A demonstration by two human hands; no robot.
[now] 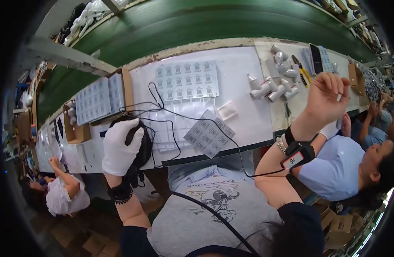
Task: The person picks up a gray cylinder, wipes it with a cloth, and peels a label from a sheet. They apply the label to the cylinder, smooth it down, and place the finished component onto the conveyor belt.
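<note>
My left hand [122,147] wears a white glove and is closed round a black pouch-like object [143,147] at the table's front edge; the glove hides part of it. A black cable [173,128] runs in loops from there across the table toward the black device [299,156] strapped to my right forearm. Bare and raised, my right hand [327,98] hangs over the right side of the table. Its fingers are loosely bent and slightly apart, with nothing visible in them. Behind it lie yellow-handled pliers [305,76] and several white plastic pipe-shaped fittings [272,88].
Label sheets [186,79] lie mid-table, with a tilted grey one [209,133] and a small white packet [227,110] nearer me. A cardboard box [127,88] holds more sheets at left. Beyond runs a green conveyor belt [184,21]. Co-workers sit at left and right [334,167].
</note>
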